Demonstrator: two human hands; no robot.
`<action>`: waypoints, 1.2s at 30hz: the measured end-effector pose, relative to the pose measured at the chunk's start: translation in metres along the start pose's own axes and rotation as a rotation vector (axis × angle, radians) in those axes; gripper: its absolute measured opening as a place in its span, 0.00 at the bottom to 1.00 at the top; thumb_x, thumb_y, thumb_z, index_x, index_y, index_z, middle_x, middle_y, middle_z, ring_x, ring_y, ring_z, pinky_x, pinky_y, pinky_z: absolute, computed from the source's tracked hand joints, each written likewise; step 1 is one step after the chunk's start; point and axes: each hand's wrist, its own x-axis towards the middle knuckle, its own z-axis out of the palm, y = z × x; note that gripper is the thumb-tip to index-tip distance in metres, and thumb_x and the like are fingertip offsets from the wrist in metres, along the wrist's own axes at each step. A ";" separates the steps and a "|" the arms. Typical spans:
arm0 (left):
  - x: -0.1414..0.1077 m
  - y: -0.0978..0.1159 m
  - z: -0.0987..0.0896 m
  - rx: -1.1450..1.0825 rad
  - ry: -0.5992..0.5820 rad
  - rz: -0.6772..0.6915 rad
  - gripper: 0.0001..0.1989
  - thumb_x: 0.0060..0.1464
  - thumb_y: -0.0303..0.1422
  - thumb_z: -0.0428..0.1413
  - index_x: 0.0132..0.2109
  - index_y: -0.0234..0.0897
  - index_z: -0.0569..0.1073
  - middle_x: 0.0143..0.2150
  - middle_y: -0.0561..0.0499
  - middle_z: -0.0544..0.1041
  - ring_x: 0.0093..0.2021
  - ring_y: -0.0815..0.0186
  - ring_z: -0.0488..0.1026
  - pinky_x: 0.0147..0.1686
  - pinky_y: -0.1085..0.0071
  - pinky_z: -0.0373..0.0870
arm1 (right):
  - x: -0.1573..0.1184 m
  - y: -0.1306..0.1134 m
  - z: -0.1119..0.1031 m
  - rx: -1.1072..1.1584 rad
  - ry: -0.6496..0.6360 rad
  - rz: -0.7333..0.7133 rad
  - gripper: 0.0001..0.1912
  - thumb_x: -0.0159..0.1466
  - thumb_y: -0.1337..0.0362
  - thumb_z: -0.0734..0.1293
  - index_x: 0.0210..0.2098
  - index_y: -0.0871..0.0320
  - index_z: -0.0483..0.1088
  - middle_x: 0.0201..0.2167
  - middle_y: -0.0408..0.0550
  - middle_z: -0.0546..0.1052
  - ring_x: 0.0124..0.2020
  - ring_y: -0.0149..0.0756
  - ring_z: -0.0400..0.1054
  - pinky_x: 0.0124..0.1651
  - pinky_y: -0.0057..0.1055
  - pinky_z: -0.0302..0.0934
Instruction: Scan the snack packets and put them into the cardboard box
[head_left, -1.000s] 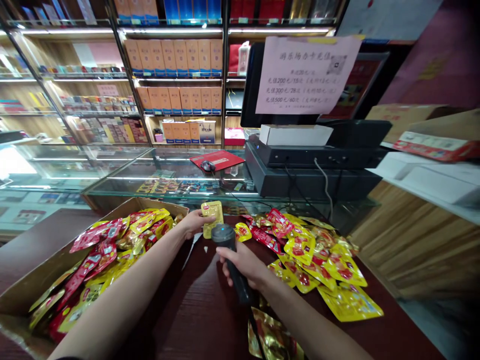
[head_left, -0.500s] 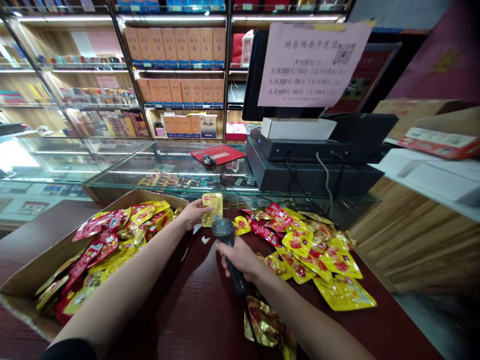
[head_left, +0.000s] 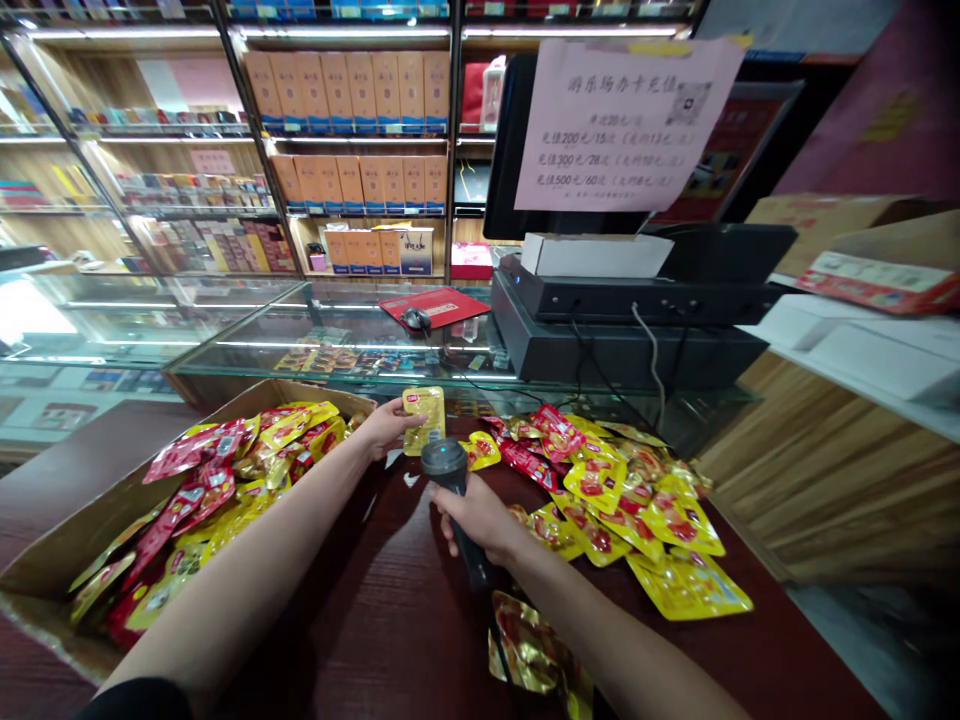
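My left hand (head_left: 386, 424) pinches a small gold snack packet (head_left: 424, 418) by its left edge and holds it upright, with printed text facing me. Wrapped around the handle of a dark barcode scanner (head_left: 445, 462) is my right hand (head_left: 480, 515). The scanner's head points at the lower part of the packet, and a blue light glows on its top. On the left, a cardboard box (head_left: 45, 545) holds many red and yellow packets (head_left: 247, 470). More yellow and red packets (head_left: 600, 480) lie heaped to the right. A gold packet (head_left: 529, 650) lies partly under my right forearm.
Behind the brown table (head_left: 360, 610) stands a glass display counter (head_left: 247, 340) with a red mat (head_left: 450, 306) and a mouse (head_left: 415, 319). A cash register (head_left: 615, 335) and a monitor bearing a paper sign (head_left: 622, 125) stand at right. Shelves of boxes (head_left: 352, 90) line the back.
Almost nothing differs. The scanner and my right hand have shifted very slightly left; the packet stays in my left hand in nearly the same place.
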 end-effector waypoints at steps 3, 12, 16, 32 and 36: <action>0.002 -0.002 -0.002 -0.007 -0.030 0.008 0.25 0.36 0.30 0.68 0.44 0.36 0.73 0.39 0.48 0.79 0.36 0.62 0.76 0.34 0.66 0.72 | 0.000 0.001 0.000 0.000 0.000 0.001 0.09 0.57 0.59 0.64 0.29 0.56 0.59 0.09 0.33 0.64 0.08 0.26 0.57 0.11 0.21 0.53; 0.006 -0.004 -0.003 0.007 -0.016 0.002 0.27 0.34 0.32 0.69 0.45 0.37 0.72 0.38 0.49 0.79 0.36 0.62 0.76 0.33 0.67 0.72 | 0.001 0.002 -0.002 0.004 0.014 0.000 0.13 0.57 0.56 0.66 0.30 0.55 0.58 0.10 0.33 0.64 0.08 0.26 0.57 0.12 0.21 0.53; 0.005 -0.004 -0.002 0.006 -0.010 0.001 0.27 0.33 0.32 0.69 0.44 0.37 0.73 0.37 0.49 0.79 0.36 0.62 0.76 0.33 0.67 0.72 | 0.000 0.000 -0.002 -0.003 0.023 0.006 0.13 0.57 0.56 0.65 0.30 0.56 0.58 0.10 0.33 0.64 0.08 0.26 0.57 0.12 0.21 0.53; 0.007 -0.007 -0.002 0.024 -0.029 0.003 0.30 0.31 0.33 0.70 0.46 0.37 0.73 0.42 0.45 0.79 0.40 0.59 0.76 0.36 0.66 0.73 | -0.003 -0.003 -0.005 0.027 0.025 0.015 0.12 0.57 0.57 0.65 0.27 0.57 0.59 0.10 0.35 0.65 0.08 0.26 0.57 0.12 0.21 0.53; 0.009 -0.007 -0.003 0.005 -0.057 0.000 0.30 0.32 0.33 0.69 0.47 0.37 0.72 0.43 0.45 0.79 0.41 0.58 0.76 0.38 0.64 0.73 | -0.004 -0.004 -0.005 0.029 0.027 0.030 0.14 0.57 0.55 0.66 0.27 0.56 0.59 0.10 0.35 0.65 0.08 0.26 0.58 0.12 0.21 0.53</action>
